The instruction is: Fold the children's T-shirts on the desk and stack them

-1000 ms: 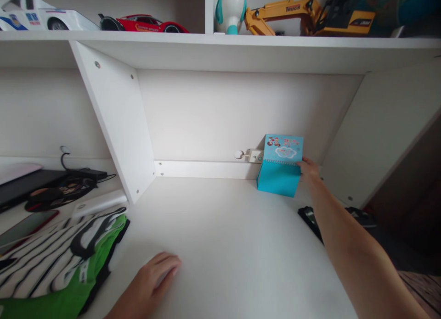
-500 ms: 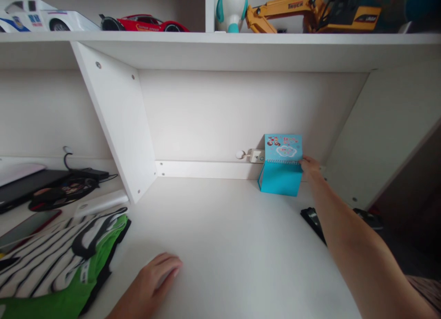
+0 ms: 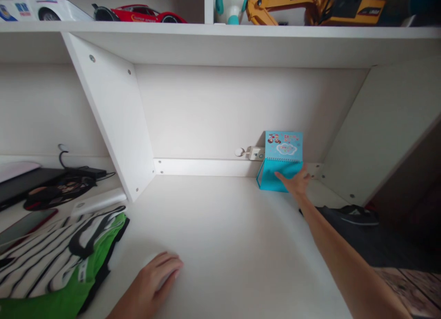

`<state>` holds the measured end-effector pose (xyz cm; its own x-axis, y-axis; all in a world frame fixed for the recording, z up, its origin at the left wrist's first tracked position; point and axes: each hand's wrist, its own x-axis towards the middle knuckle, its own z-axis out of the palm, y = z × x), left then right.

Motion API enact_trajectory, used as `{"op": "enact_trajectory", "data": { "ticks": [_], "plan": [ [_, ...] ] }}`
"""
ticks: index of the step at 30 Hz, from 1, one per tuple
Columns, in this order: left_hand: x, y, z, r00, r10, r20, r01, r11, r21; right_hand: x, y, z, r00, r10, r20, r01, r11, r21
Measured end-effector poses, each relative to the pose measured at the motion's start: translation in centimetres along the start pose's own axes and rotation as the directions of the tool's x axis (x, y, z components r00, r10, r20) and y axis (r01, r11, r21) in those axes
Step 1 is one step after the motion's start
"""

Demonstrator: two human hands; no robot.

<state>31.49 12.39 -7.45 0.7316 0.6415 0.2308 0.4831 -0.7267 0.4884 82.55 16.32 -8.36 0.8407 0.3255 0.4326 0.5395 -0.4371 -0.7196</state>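
A blue spiral-bound desk calendar (image 3: 272,170) stands tented against the back panel, its light blue page with small cartoon figures raised upright above the rings. My right hand (image 3: 296,180) is at the calendar's lower right front, thumb stretched out to the left across the blue base and the other fingers pointing up. Nothing is held in it; whether it touches the base, I cannot tell. On the white desk (image 3: 213,227), my left hand (image 3: 155,275) rests palm down near the front, fingers loosely bent and lying on the surface, holding nothing.
Folded striped and green clothing (image 3: 79,268) lies at left, beside a white box-like object (image 3: 99,202), a phone (image 3: 24,229) and dark cables (image 3: 65,188). A power strip (image 3: 256,153) sits behind the calendar. Toys, including a red car (image 3: 144,15), line the shelf above. Dark cloth (image 3: 365,236) lies at right.
My right hand has let go of the calendar's right edge and moved down and left in front of its base, fingers spread. My left hand has stayed in place.
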Motion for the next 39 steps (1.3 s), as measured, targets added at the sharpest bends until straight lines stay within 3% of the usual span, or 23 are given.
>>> {"op": "enact_trajectory", "data": {
  "ticks": [3,6,12,19,29,39],
  "plan": [
    [0.1,0.3,0.0,1.000,0.005,0.018,-0.005,1.000,-0.008,-2.8,0.3,2.0,0.996,-0.001,0.093,0.009,0.996,-0.083],
    [0.1,0.7,-0.2,0.999,-0.013,0.045,0.014,1.000,-0.018,-3.7,0.4,3.1,0.987,0.039,0.154,-0.001,0.971,-0.241],
    [-0.2,0.8,-0.1,0.999,-0.014,0.049,0.015,1.000,-0.019,-4.0,-0.3,3.9,0.988,0.113,0.109,-0.072,0.943,-0.325],
    [-0.1,0.7,-0.1,0.998,-0.022,0.059,0.023,1.000,-0.010,-5.7,-1.8,6.2,0.996,0.037,0.085,-0.001,0.922,-0.386],
    [-0.2,0.7,0.0,0.997,-0.017,0.071,0.018,1.000,-0.003,-5.2,-0.9,5.4,0.988,-0.046,0.151,0.099,0.924,-0.370],
    [-0.2,0.9,-0.1,0.999,-0.001,0.050,0.002,1.000,-0.012,-5.9,-2.0,4.8,0.986,-0.054,0.158,0.114,0.909,-0.402]
  ]
}}
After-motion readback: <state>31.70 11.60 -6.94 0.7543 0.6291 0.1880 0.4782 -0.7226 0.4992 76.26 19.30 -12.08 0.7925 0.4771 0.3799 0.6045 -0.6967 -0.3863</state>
